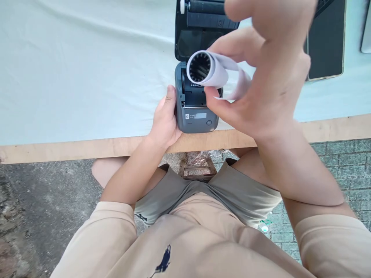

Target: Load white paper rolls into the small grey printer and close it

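Note:
A small dark grey label printer [197, 119] stands near the table's front edge with its lid [185, 42] swung back, away from me. My left hand [166, 117] grips the printer's left side, thumb along its edge. Above the open paper bay, my right hand [261, 73] holds a roll of white label paper [218, 73] between thumb and fingers. The roll's black ribbed core faces left, and a loose end of paper curls toward my palm. The roll hides part of the bay and the printer's right side.
A pale cloth [87, 77] covers the table, whose bare wooden edge [72, 152] runs in front of me. To the right lies a dark flat case or book [327, 46], with a grey object's corner [366, 34] beyond it. A wooden stool frame [198, 172] shows between my knees.

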A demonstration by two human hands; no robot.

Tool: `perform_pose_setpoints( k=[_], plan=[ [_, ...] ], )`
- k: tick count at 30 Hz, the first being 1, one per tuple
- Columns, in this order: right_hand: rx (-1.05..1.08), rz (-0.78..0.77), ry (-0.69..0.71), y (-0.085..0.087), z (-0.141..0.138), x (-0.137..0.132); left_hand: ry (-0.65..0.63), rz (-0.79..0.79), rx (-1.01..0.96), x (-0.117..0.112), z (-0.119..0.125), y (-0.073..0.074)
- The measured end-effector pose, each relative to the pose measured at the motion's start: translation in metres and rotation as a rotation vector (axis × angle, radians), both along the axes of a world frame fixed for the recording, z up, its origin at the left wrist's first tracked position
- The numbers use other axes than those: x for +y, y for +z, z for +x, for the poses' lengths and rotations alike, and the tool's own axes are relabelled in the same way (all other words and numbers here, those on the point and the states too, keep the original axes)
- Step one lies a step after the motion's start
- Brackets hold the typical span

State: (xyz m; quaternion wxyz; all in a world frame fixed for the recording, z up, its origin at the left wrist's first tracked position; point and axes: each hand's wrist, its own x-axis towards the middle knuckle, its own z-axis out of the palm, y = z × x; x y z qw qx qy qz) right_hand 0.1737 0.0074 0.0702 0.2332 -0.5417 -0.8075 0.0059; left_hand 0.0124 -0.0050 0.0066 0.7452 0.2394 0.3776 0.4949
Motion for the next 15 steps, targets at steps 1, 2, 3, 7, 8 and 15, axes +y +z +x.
perform_pose_setpoints(
  k=[1, 2, 3, 7, 8, 15],
  plan=[
    [-0.041, 0.071, 0.004, 0.003, -0.001, -0.002, 0.001, 0.011, -0.006, 0.0, 0.0, -0.001],
    [-0.075, 0.139, 0.006, 0.004, -0.002, -0.003, 0.008, 0.018, -0.012, 0.0, 0.0, -0.002],
    [-0.1, 0.188, 0.012, 0.006, -0.004, -0.005, 0.02, 0.02, -0.018, 0.0, 0.0, -0.002],
    [-0.171, 0.144, 0.039, 0.004, -0.007, -0.004, 0.053, -0.001, -0.033, 0.0, 0.002, -0.001],
    [-0.192, 0.117, 0.041, 0.003, -0.008, -0.004, 0.053, -0.009, -0.03, 0.0, 0.002, -0.001],
    [-0.274, -0.008, -0.047, -0.006, -0.011, 0.002, 0.05, -0.01, -0.002, -0.001, 0.003, 0.002]
  ],
)
